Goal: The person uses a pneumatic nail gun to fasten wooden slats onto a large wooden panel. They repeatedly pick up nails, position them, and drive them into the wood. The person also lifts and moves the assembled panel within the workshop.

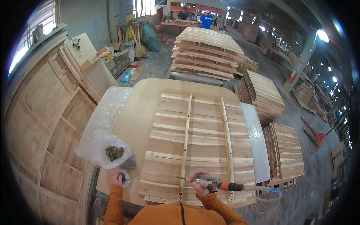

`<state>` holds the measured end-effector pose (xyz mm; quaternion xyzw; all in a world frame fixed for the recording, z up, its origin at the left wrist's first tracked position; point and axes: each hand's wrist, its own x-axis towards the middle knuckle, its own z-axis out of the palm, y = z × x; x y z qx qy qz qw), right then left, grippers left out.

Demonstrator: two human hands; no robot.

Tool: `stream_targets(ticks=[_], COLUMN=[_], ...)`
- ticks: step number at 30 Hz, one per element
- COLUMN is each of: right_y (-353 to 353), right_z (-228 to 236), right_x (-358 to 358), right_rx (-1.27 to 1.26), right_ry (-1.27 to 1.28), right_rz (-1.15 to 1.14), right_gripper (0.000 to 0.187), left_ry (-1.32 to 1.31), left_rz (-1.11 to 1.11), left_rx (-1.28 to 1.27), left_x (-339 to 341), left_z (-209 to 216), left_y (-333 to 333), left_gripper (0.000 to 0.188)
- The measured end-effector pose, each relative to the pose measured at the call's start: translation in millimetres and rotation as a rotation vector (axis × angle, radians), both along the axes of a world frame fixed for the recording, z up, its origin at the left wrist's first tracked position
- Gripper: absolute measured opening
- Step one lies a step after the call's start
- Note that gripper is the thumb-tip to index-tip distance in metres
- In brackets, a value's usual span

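Note:
My right hand [200, 183] is closed round an air-powered screwdriver [214, 185], whose thin bit points left over the near part of a slatted wood panel [204, 140]. A clear hose [258, 188] trails from the tool's back end to the right. Two narrow battens, a left batten [186, 138] and a right batten [227, 142], run lengthwise across the panel, with dark holes or screw heads along them. My left hand [117, 178] is at a small clear plastic bag [126, 177], fingers curled at its mouth; what they pinch is hidden.
A large open plastic bag [114, 152] of small brass-coloured screws sits left of the panel on a rounded board [144, 97]. Stacked slatted panels [206, 52] stand beyond, more stacks [287, 150] at right. A plywood frame [56, 123] flanks the left. Two people work far back.

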<state>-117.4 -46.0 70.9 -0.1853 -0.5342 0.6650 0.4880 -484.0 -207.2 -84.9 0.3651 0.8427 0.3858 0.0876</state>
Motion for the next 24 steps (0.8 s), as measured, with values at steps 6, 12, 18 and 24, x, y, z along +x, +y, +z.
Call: stream_targets(ticks=[6,12,18,24], right_y=[26,43,46,48], right_z=[-12,-3,1,-4], right_x=[-5,-13,-12,-1], right_rx=[0.015,0.14,0.105,0.102], right_ry=[0.099,0.109,0.112,0.089], right_rz=[-0.006,-0.135,-0.145,-0.133], right_gripper=[0.039,0.039,0.039,0.041], left_ry=[-0.308,-1.156,-1.496,-1.387], left_rz=[0.012,-0.019,-0.017,0.061], left_rx=[0.185,0.342,0.374,0.375], left_x=[0,84,105,71], left_z=[-5,42,16,-5], left_y=[16,96,133,145], left_gripper=[0.023,0.029,0.022,0.021])
